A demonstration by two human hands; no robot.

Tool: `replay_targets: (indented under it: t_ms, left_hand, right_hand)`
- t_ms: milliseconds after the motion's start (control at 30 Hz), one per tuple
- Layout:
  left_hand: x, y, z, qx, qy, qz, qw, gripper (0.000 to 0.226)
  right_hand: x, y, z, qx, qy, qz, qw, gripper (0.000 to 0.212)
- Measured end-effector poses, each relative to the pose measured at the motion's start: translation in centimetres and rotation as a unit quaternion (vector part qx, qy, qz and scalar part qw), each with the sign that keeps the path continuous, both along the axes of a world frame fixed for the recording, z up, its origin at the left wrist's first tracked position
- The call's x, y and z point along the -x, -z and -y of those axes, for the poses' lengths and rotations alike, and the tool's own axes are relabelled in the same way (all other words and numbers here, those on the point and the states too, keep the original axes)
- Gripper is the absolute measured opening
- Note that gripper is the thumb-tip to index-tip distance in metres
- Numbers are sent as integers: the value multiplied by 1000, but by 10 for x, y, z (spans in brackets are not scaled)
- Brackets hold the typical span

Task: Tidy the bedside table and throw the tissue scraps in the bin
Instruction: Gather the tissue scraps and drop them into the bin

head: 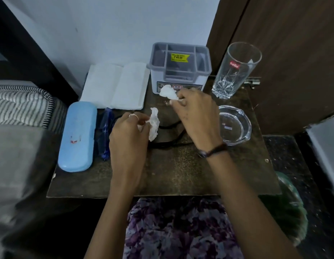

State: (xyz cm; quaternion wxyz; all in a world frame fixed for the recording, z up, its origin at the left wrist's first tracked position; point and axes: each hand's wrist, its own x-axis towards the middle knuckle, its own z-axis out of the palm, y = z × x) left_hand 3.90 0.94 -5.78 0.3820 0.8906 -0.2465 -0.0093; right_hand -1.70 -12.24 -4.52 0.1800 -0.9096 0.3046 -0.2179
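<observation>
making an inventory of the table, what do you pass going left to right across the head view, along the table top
light blue glasses case → blue pen → left hand gripping a tissue scrap → right hand pinching another tissue scrap → glass ashtray

A crumpled white tissue scrap (pixel 168 92) is lifted above the dark brown wooden bedside table (pixel 173 172), just in front of the grey organiser box. A second, longer crumpled white tissue scrap (pixel 154 124) hangs lower and further left, above the table's middle, over a black cord.
</observation>
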Motion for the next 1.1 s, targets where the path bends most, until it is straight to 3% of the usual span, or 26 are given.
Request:
replay_targets:
  t_ms: [167, 300, 400, 567, 700, 867, 933, 1100]
  left_hand:
    - [49, -34, 16, 84, 67, -101, 989, 14]
    - [127, -34, 52, 85, 173, -190, 963, 12]
    - [196, -17, 85, 45, 262, -215, 940, 9]
    - [274, 27, 123, -139, 348, -208, 903, 21]
    - [291, 67, 142, -183, 326, -256, 892, 29]
    - [289, 130, 145, -306, 344, -262, 848, 29]
    - [288, 138, 146, -314, 347, -261, 844, 30]
    - [287, 104, 150, -221, 347, -268, 871, 30]
  right_hand:
    - [96, -14, -12, -21, 87, 159, 983, 19]
    - [187, 2, -5, -77, 214, 206, 952, 21]
    - [248, 26, 1, -136, 323, 178, 920, 25]
    - [316, 88, 11, -167, 391, 79, 902, 13]
    - [330, 135, 24, -201, 405, 37, 891, 3]
    - [332, 192, 38, -308, 352, -114, 877, 19]
    - [334, 196, 40, -305, 353, -127, 875, 18]
    - [322, 158, 35, -240, 362, -56, 899, 14]
